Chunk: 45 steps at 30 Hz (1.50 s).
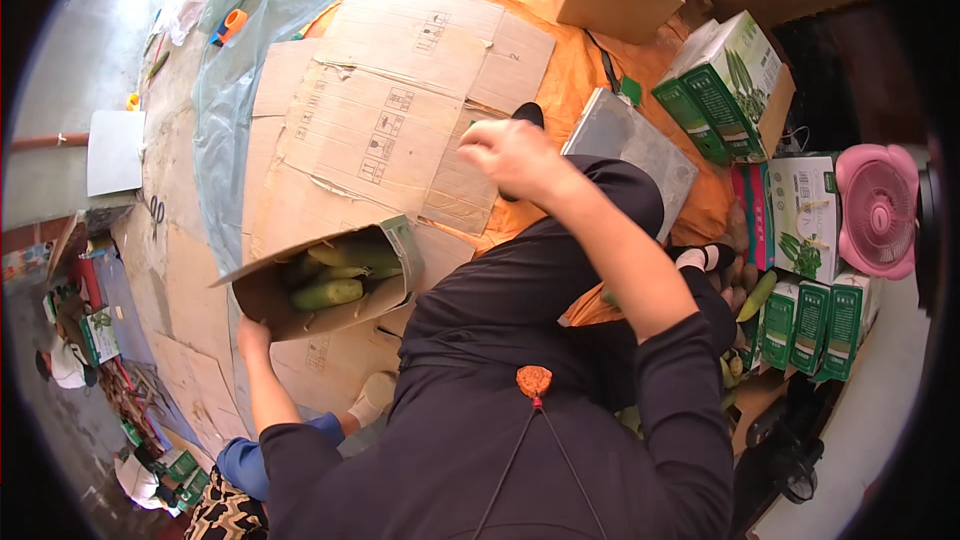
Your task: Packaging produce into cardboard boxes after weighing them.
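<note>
Carton (325, 321) of green gourds (328, 294): left of my right hand (512, 157) and nearer me, long axis roughly left-right. My left hand (254, 336), the closer, grips its left corner; my right, loosely curled, appears empty.

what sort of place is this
Probably a produce storage or packing room: an open box with long green vegetables inside, green-and-white cartons along the right, and flattened cardboard spread over the floor.
</note>
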Available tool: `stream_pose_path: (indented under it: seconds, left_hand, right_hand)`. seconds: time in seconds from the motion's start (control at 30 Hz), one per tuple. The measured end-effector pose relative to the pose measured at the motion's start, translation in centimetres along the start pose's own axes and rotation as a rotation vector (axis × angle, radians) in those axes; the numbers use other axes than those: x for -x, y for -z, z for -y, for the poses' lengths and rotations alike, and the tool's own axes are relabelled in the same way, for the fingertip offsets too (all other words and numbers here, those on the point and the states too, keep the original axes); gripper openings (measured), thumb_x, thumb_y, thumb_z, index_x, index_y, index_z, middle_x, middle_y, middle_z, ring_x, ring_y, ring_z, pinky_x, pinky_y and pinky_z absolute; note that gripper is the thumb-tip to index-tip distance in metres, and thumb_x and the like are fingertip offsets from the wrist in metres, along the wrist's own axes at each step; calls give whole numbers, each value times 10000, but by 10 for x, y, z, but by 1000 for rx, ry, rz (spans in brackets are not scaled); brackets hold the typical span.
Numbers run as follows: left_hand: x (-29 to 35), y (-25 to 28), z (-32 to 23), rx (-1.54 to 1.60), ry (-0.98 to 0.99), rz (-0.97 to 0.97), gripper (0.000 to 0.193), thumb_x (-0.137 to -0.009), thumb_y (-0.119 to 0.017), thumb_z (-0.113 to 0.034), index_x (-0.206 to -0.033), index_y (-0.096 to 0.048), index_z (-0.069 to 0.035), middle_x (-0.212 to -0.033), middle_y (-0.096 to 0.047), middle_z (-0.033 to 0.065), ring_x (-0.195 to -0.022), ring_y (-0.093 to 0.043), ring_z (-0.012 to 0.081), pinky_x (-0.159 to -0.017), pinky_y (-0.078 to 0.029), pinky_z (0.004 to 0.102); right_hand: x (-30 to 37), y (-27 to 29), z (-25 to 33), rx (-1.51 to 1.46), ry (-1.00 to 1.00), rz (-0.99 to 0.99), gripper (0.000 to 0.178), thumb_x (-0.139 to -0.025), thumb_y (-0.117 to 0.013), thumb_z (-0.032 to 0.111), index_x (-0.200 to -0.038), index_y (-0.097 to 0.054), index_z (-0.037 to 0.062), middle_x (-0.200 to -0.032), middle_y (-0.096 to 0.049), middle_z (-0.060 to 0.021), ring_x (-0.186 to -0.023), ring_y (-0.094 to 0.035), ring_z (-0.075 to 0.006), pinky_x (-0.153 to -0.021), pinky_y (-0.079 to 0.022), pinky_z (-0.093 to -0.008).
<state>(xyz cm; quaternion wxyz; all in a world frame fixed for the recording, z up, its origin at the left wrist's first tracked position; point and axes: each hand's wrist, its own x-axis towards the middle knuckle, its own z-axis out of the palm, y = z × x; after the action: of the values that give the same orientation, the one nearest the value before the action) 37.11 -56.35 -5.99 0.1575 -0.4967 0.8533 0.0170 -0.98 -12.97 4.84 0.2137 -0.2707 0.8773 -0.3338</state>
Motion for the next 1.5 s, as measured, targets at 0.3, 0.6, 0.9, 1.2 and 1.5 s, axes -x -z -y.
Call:
stream_pose_path:
  seconds: [0.3, 0.6, 0.9, 1.2, 1.5]
  left_hand:
    - [157, 117, -270, 182, -801, 691, 163, -846, -594, -146, -863, -670, -3, -845, -679, 158, -786, -653, 329, -705, -516, 374]
    - [109, -48, -437, -859, -1128, 406, 646, -718, -713, -490, -1244, -542, -156, -1263, -545, 97, -1135, -527, 348, -862, -442, 623]
    - [35, -149, -338, -1279, -1126, 488, 567, -876, -505, -444, -1371, -437, -175, -1379, -453, 33, -1287, -354, 367, -808, -360, 698]
    - [14, -135, -283, -871, -1144, 368, 342, -876, -510, -220, -1187, -577, -95, -1146, -576, 114, -1118, -472, 324, -803, -393, 575]
    - [12, -89, -336, -257, -1028, 533, 327, -857, -572, -200, -1146, -595, -50, -1067, -599, 121, -982, -523, 277, -793, -426, 459]
  right_hand:
    - [107, 113, -82, -459, -174, -459, 171, -882, -619, 123, -996, -666, 5, -783, -641, 0, -694, -556, -53, -643, -465, -211]
    - [248, 134, -123, -375, -401, -696, 168, -880, -624, 120, -1018, -649, 28, -857, -670, -33, -782, -596, -83, -722, -478, -243]
    - [317, 108, -152, -534, -471, -811, 197, -894, -600, 136, -1038, -637, 7, -866, -671, -34, -786, -602, -90, -728, -483, -242]
    - [301, 106, -145, -464, -410, -725, 210, -885, -587, 161, -1039, -642, 29, -875, -688, -65, -827, -643, -148, -758, -490, -282]
    - [332, 114, -166, -412, -398, -807, 195, -856, -606, 163, -986, -656, 27, -859, -682, -95, -792, -645, -187, -716, -486, -310]
